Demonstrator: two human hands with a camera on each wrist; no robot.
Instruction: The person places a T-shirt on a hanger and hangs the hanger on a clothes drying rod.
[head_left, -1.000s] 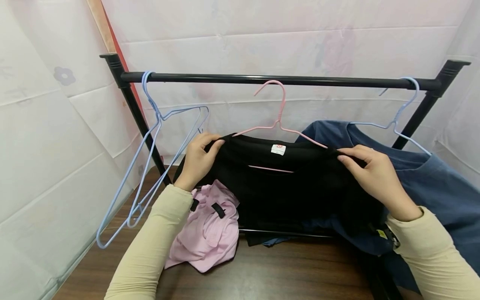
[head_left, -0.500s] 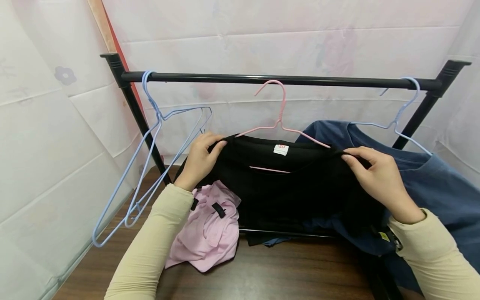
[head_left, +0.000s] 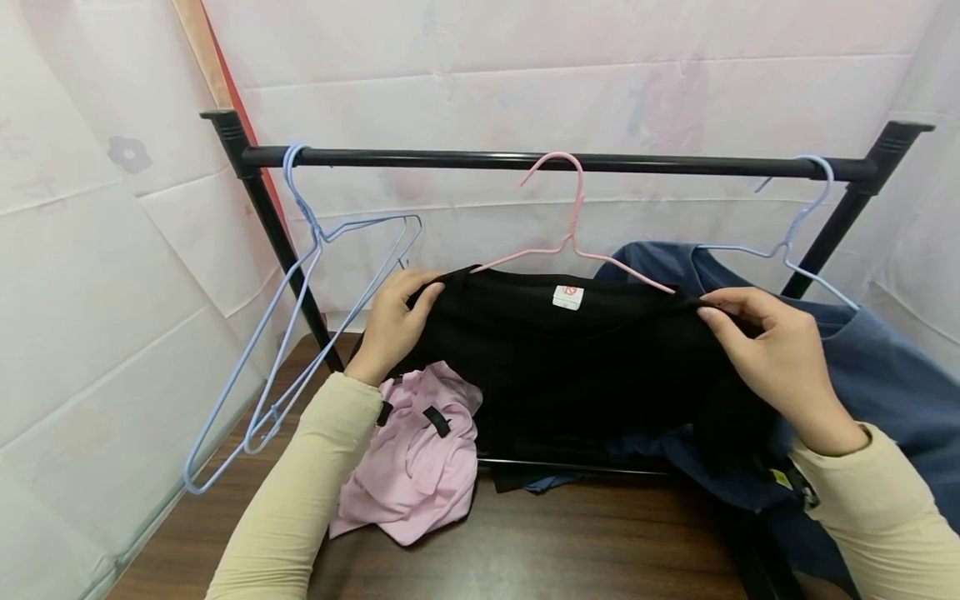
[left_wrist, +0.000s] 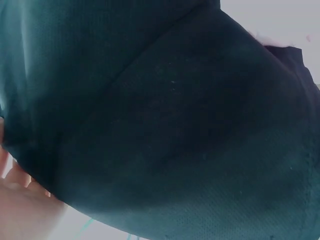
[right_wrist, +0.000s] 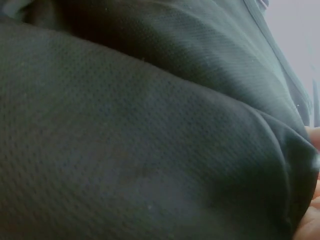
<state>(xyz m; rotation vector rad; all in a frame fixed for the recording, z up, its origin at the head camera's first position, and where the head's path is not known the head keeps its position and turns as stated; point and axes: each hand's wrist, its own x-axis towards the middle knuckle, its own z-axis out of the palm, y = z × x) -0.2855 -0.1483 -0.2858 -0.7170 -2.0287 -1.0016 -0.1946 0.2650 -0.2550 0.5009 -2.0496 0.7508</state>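
Observation:
A black shirt with a white neck label hangs on a pink hanger, whose hook overlaps the rack's bar in the head view. My left hand pinches the shirt's left shoulder between thumb and fingers. At the other shoulder, my right hand pinches the cloth just beyond the hanger's end. The hanger's lower part is hidden inside the shirt. Black fabric fills most of the left wrist view, with fingers at its edge. Mesh-like dark cloth covers the right wrist view.
Blue hangers dangle from the bar at the left. A blue shirt on another blue hanger hangs at the right, partly behind my right hand. A pink garment lies bunched on the brown wooden table.
My right hand has moved a little to the right, drawing the shoulder cloth outward. The pink hanger has shifted slightly right, and the stretch of it seen below the neckline is now covered.

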